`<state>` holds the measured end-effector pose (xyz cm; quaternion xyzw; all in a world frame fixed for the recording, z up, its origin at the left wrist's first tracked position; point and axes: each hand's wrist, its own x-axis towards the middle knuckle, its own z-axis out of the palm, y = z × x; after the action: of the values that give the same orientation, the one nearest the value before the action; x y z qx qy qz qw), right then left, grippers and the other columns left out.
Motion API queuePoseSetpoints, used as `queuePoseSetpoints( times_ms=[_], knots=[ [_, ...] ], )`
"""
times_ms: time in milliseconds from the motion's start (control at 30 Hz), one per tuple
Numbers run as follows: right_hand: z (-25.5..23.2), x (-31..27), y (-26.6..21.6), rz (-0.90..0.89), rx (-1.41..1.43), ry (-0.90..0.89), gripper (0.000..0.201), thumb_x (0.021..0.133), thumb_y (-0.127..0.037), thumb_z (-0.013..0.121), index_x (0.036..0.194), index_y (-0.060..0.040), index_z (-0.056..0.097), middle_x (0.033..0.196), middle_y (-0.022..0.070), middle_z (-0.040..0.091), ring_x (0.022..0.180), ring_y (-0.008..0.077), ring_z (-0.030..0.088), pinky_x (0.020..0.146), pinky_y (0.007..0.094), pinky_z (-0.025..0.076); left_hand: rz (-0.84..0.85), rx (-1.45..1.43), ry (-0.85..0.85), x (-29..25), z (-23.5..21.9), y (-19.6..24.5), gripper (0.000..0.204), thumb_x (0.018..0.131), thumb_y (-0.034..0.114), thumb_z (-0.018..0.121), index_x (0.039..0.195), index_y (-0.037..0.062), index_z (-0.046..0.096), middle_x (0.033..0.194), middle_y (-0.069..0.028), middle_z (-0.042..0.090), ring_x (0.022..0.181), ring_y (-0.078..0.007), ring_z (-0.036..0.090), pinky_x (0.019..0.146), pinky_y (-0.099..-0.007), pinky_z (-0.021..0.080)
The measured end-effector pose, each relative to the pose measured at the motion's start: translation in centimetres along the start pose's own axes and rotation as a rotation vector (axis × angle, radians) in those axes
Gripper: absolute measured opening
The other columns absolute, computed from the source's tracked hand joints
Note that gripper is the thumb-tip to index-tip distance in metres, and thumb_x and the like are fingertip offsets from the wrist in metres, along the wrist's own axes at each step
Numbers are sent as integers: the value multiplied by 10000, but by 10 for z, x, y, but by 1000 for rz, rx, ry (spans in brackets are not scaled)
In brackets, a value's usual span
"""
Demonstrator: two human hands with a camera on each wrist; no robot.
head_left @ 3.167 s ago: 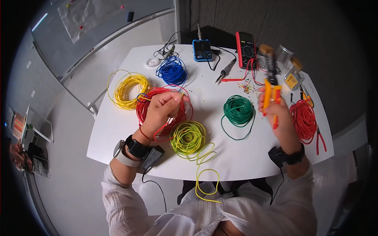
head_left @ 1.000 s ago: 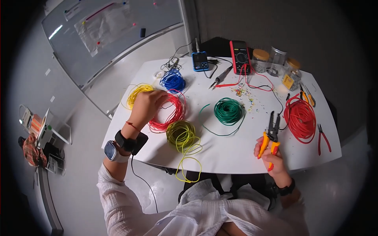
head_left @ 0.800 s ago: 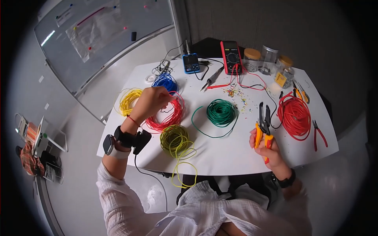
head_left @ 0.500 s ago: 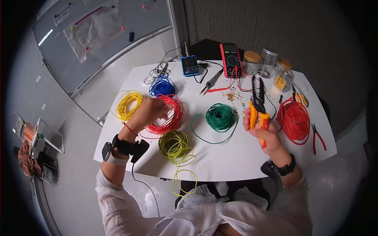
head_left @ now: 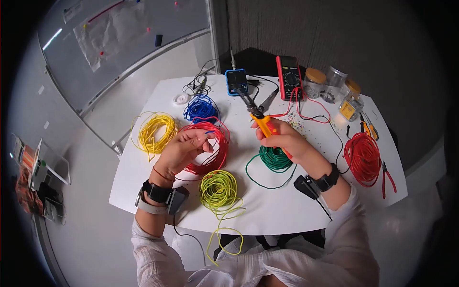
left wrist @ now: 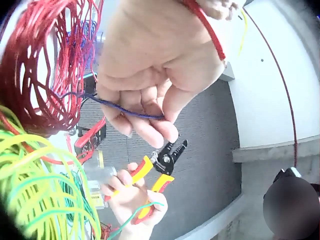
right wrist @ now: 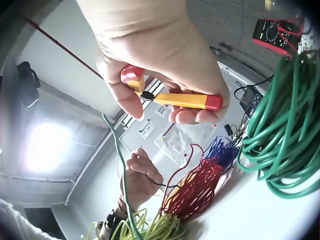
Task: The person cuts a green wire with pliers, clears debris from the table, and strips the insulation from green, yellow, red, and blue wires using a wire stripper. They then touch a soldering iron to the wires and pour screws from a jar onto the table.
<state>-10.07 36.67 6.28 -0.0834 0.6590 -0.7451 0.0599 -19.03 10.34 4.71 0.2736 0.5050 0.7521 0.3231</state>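
My left hand (head_left: 184,149) is over the left-centre red wire coil (head_left: 221,152), pinching the end of a thin blue wire (left wrist: 125,111) between thumb and fingertips. That wire runs across the fingers toward the coils. To its right, my right hand (head_left: 289,141) grips wire strippers (head_left: 264,125) by their yellow and red handles. In the left wrist view the strippers' jaws stand apart, with nothing between them. A green wire coil (head_left: 273,161) lies beneath the right hand, partly hidden by it. The blue wire coil (head_left: 201,109) lies beyond the left hand.
Yellow (head_left: 155,135), yellow-green (head_left: 218,189) and red (head_left: 362,158) coils lie around. At the back are a small blue-framed device (head_left: 236,81), a soldering iron (head_left: 268,101), a multimeter (head_left: 289,79) and jars (head_left: 313,82). Red-handled pliers (head_left: 388,181) lie at right.
My right hand has carried the strippers from the table's right side leftward to the middle, pointing them up and left. My left hand has turned, and a blue wire end now shows at its fingertips.
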Motion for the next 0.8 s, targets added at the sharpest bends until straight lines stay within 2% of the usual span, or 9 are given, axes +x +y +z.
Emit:
queuePoseSetpoints(
  times_ms=[67, 200, 267, 400, 467, 533, 667, 700, 800],
  knots=[
    [3, 7, 5, 28, -102, -33, 335, 701, -56, 551, 1029, -16, 497, 819, 1, 495, 728, 69, 472, 658, 198, 374, 39, -25, -26, -2, -2, -2, 159, 853, 151, 531, 895, 10, 590, 735, -43, 583, 801, -176, 562, 804, -323, 420],
    [2, 9, 15, 195, -77, -17, 374, 684, -122, 595, 1032, -23, 501, 871, 29, 539, 784, 85, 505, 675, 224, 383, -86, 173, 107, -6, 5, 8, 168, 841, 132, 553, 911, -7, 616, 774, -38, 608, 788, -144, 571, 771, -261, 430],
    [8, 12, 14, 242, -4, -12, 379, 678, -146, 603, 1026, -30, 505, 886, 35, 547, 801, 96, 515, 685, 241, 388, -61, 525, 88, -6, 9, 9, 155, 816, 131, 593, 872, -10, 626, 784, -41, 618, 809, -98, 564, 741, -220, 432],
    [12, 36, 11, 398, -6, -83, 401, 685, -129, 600, 1056, -30, 486, 966, 73, 542, 935, 151, 550, 687, 262, 427, -23, 724, 117, -13, 2, 6, 150, 792, 142, 628, 830, -3, 636, 776, -44, 632, 754, -79, 578, 661, -215, 451],
    [8, 58, 18, 426, -25, -81, 423, 674, -141, 592, 1059, -17, 471, 964, 81, 537, 896, 163, 549, 694, 291, 434, -102, 987, 223, -20, 0, 10, 129, 767, 94, 629, 850, -3, 649, 685, -49, 633, 616, -96, 582, 561, -225, 454],
    [12, 76, 24, 535, 55, 29, 364, 657, -137, 571, 993, -22, 493, 910, 84, 538, 845, 192, 544, 707, 331, 435, -136, 1012, 263, -23, 2, 14, 122, 755, 89, 625, 828, -6, 646, 648, -61, 625, 576, -106, 582, 535, -231, 451],
    [21, 90, 35, 676, 240, -118, 293, 624, -120, 528, 902, -32, 499, 849, 112, 522, 764, 260, 521, 722, 422, 427, -154, 1236, 354, -18, -13, 9, 139, 740, 131, 623, 787, 1, 642, 612, -77, 619, 528, -127, 593, 506, -244, 453],
    [21, 93, 42, 663, 316, -109, 309, 623, -108, 504, 922, -31, 492, 869, 130, 516, 750, 290, 512, 712, 441, 420, -193, 1146, 382, -18, -14, 7, 158, 716, 160, 632, 797, 26, 651, 625, -91, 623, 548, -156, 602, 536, -270, 466],
    [30, 85, 41, 635, 485, -154, 292, 638, -99, 475, 921, -30, 491, 890, 132, 514, 749, 308, 508, 707, 440, 416, -71, 1371, 260, -13, -24, -4, 141, 696, 147, 629, 785, 43, 660, 632, -100, 620, 584, -188, 608, 578, -299, 474]
  ],
)
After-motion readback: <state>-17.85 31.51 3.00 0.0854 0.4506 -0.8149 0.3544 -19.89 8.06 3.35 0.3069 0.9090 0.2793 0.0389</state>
